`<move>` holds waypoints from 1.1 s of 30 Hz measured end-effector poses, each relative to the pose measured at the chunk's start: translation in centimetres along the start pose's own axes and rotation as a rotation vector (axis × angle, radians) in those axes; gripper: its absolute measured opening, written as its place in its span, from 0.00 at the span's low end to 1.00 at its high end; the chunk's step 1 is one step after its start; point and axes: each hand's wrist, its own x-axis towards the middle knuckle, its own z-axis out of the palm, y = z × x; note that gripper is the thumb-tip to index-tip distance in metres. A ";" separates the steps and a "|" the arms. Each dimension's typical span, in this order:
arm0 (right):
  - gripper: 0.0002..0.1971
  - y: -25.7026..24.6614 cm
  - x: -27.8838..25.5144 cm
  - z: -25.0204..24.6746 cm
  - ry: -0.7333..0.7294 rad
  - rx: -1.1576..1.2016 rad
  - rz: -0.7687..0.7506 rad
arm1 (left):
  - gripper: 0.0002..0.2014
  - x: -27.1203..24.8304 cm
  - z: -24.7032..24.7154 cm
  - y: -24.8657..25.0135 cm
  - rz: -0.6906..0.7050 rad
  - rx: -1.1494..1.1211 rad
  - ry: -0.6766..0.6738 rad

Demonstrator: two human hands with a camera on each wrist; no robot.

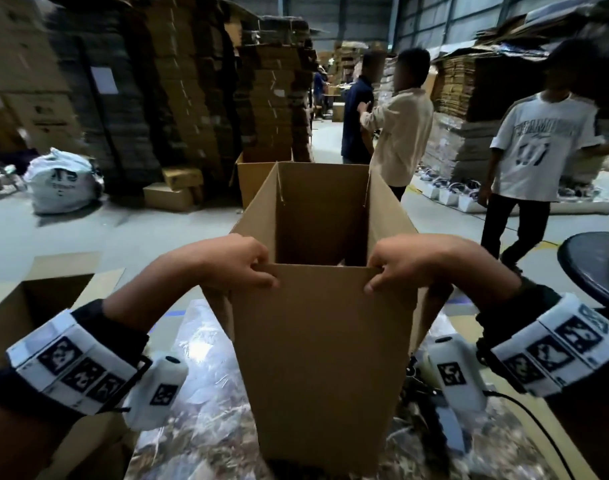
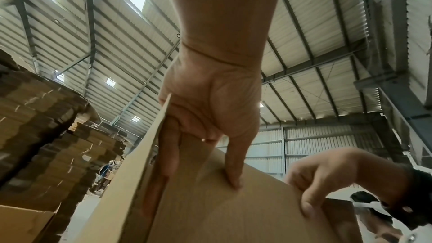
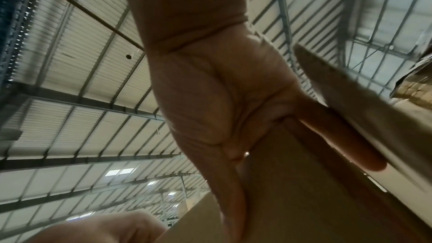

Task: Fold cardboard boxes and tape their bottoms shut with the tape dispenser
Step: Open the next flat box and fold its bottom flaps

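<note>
A tall brown cardboard box stands upright before me, its top open and its flaps raised. My left hand grips the near flap's top edge at the left corner, thumb on the outside and fingers curled over. My right hand pinches the same edge at the right corner. In the left wrist view my left hand clasps the cardboard, with the right hand beside it. The right wrist view shows my right hand closed over the flap. No tape dispenser is plainly visible.
Crumpled clear plastic covers the surface under the box. Another open box sits at the left, a further one behind. A dark round tabletop is at right. Three people stand ahead among stacked cardboard.
</note>
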 end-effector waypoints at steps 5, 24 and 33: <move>0.10 -0.4 0.6 2.9 0.262 -0.127 0.146 | 0.19 0.0 2.9 2.8 -0.181 0.182 0.160; 0.22 -0.2 4.7 14.9 0.484 -0.128 0.094 | 0.22 2.5 15.3 3.7 -0.365 -0.078 0.265; 0.18 1.4 5.6 14.5 0.375 -0.003 -0.021 | 0.22 1.6 14.9 4.7 -0.350 -0.048 0.175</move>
